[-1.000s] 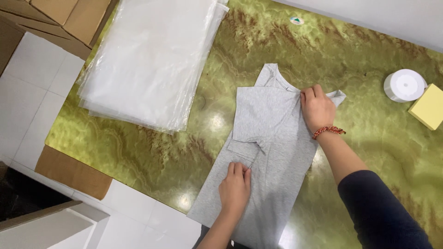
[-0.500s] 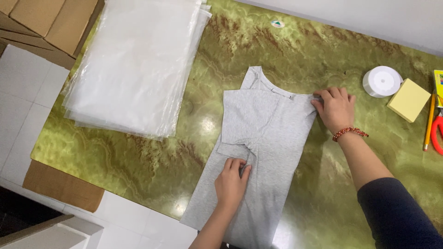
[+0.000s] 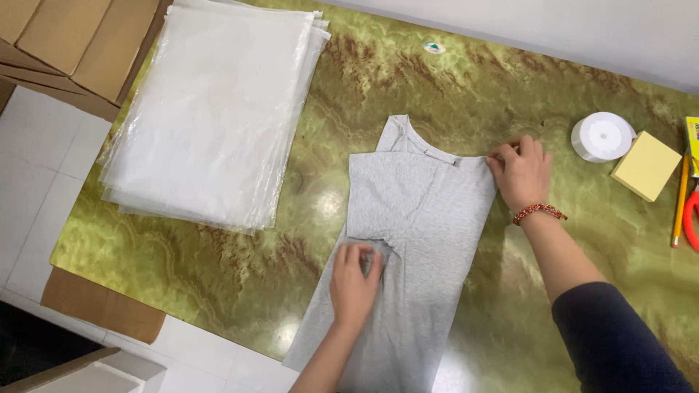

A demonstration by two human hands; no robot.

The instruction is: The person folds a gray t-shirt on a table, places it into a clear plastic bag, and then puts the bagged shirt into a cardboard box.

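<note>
- One green marbled tabletop (image 3: 277, 269) fills the view.
- One stack of clear plastic bags (image 3: 215, 116) lies at its left end; too many sheets to count.
- One grey cotton T-shirt (image 3: 411, 240) lies flat mid-table, neckline away from the person.
- Two hands on it: left hand (image 3: 354, 280) pinches a fold at the waist, right hand (image 3: 520, 173) grips the shoulder corner.
- One white tape roll (image 3: 601, 136), one yellow sticky-note pad (image 3: 646, 166), one pencil (image 3: 680, 204) sit at right.
</note>
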